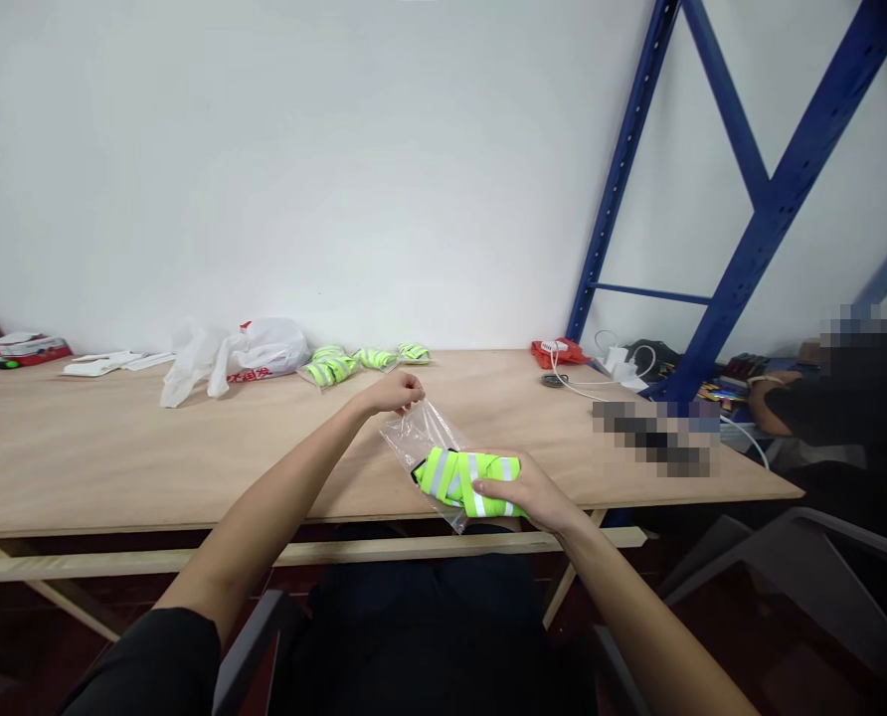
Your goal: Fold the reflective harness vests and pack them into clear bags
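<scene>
My right hand [534,494] grips a folded bundle of neon yellow-green reflective strap [443,475] with silver stripes and a dark edge at its left end. A clear plastic bag [423,428] spreads up and left from the bundle, which lies partly within or against it; I cannot tell how far inside. My left hand [397,392] pinches the bag's upper corner between closed fingers. Both hands are over the front part of the wooden table [279,447]. Several similar bagged yellow-green bundles [331,365] lie by the wall, just beyond my left hand.
White plastic bags [268,348] and white flat packets [107,363] sit along the wall at left. At right are a red bag [559,353], white cables and a dark pixelated patch. A blue metal rack [757,219] rises there, with another person's arm [776,403] beyond it.
</scene>
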`<state>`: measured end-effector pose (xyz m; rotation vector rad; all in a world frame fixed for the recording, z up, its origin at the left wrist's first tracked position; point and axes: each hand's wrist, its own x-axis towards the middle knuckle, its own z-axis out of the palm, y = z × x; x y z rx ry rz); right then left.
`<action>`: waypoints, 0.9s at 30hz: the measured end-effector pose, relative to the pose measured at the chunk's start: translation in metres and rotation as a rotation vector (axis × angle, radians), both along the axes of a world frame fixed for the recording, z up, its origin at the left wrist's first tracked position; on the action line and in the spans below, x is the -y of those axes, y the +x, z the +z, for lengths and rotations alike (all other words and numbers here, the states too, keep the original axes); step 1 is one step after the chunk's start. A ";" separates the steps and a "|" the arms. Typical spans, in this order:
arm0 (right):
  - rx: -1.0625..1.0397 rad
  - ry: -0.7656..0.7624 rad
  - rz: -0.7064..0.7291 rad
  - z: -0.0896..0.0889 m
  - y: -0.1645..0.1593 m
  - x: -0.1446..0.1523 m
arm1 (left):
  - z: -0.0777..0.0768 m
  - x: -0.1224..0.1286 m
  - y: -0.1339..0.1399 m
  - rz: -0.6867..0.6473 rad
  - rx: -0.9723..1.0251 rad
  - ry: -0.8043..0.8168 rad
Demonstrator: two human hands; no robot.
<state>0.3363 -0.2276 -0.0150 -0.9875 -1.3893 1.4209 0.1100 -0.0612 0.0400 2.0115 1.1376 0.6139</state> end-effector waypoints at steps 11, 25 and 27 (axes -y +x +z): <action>-0.014 0.012 0.014 0.000 0.001 0.000 | -0.001 0.012 -0.025 0.025 -0.097 -0.135; 0.037 0.033 -0.013 0.000 0.001 0.001 | -0.010 0.021 -0.053 -0.014 -0.056 -0.345; 0.031 0.025 -0.017 0.001 0.000 0.001 | -0.013 0.024 -0.055 -0.013 -0.031 -0.316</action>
